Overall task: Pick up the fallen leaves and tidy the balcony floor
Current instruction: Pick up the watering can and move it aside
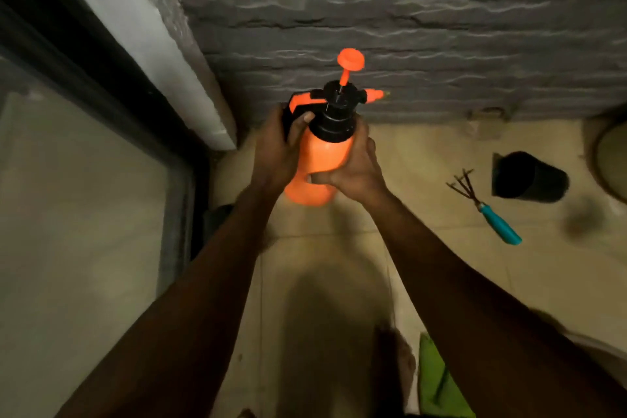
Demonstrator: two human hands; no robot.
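An orange pump spray bottle point(324, 154) with a black cap and a raised orange plunger is held up in front of the grey stone wall. My left hand point(276, 149) grips its black-and-orange trigger handle. My right hand point(356, 168) wraps around the bottle's body from the right and below. The bottle is above the beige tiled balcony floor point(424, 248). I see no fallen leaves clearly; a blurred dark smudge point(580, 215) lies on the tiles at the right.
A hand rake with a teal handle point(488, 210) lies on the floor at right, beside a tipped black pot point(529, 176). A round container's edge point(610, 159) shows at far right. A green cloth point(437, 380) lies near the bottom. A glass sliding door point(84, 197) fills the left.
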